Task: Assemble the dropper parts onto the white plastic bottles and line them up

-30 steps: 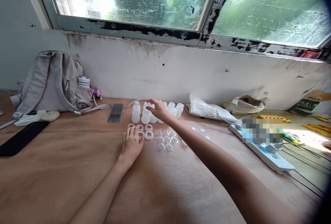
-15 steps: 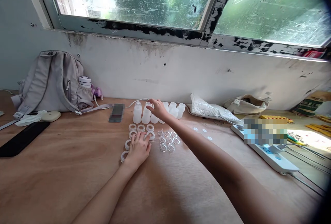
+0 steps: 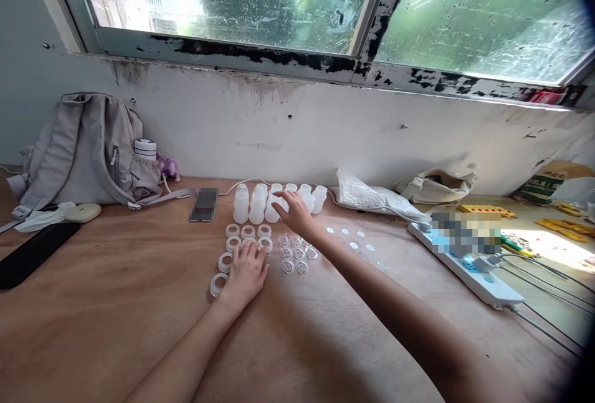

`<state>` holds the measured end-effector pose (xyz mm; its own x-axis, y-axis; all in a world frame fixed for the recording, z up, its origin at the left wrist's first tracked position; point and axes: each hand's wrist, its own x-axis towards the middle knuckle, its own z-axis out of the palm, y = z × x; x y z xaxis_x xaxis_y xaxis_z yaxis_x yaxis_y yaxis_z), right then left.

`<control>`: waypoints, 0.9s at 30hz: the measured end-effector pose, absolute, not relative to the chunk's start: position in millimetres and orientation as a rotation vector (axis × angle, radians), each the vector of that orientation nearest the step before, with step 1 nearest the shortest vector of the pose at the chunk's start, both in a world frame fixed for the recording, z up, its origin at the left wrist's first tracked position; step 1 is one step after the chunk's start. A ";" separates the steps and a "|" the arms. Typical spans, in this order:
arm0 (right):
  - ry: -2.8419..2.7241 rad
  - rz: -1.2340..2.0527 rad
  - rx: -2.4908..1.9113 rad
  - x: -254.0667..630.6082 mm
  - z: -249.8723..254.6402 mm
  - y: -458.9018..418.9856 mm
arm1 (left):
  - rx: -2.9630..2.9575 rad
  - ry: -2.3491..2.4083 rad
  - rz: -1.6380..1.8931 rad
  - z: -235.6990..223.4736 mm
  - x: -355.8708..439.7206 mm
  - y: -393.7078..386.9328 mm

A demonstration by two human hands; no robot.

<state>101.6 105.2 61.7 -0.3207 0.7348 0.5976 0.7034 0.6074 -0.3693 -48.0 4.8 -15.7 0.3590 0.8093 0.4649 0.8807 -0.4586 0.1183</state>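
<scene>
Several small white plastic bottles (image 3: 258, 202) stand in a row near the wall on the wooden table (image 3: 116, 304). In front of them lie several white screw rings (image 3: 232, 230) and several clear round caps (image 3: 288, 265). Small flat discs (image 3: 353, 245) lie scattered to the right. My left hand (image 3: 245, 273) rests flat on the table, fingers spread, touching the rings. My right hand (image 3: 292, 214) hovers just in front of the bottle row, fingers stretched out toward the bottles and holding nothing.
A grey backpack (image 3: 83, 149) leans on the wall at the left, with a black phone (image 3: 32, 253) and a blurred device (image 3: 203, 203) nearby. At the right lie a crumpled white bag (image 3: 372, 197), a beige pouch (image 3: 434, 187) and a white power strip (image 3: 469, 266) with cables.
My right hand has drawn back from the bottles toward me and let go of them. My left hand slid nearer along the rings, two of which now lie at its left.
</scene>
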 end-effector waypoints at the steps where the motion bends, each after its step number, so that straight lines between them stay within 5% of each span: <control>1: -2.047 0.069 -1.128 109.2 57.8 95.0 | -2.459 -1.543 -0.706 -16.1 -47.8 4.7; 17: -1.989 0.584 -1.337 175.6 -13.1 13.5 | -2.469 -1.516 -0.647 -21.7 -45.8 9.4; 27: -2.110 0.514 -1.402 179.3 -18.5 10.7 | -2.383 -1.557 -0.633 -25.8 -34.3 13.8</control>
<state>179.3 10.7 -18.5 -0.3054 0.9236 0.2316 0.7137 0.3830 -0.5864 -34.3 13.8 -25.8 0.3443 0.8130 0.4696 0.9100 -0.4120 0.0460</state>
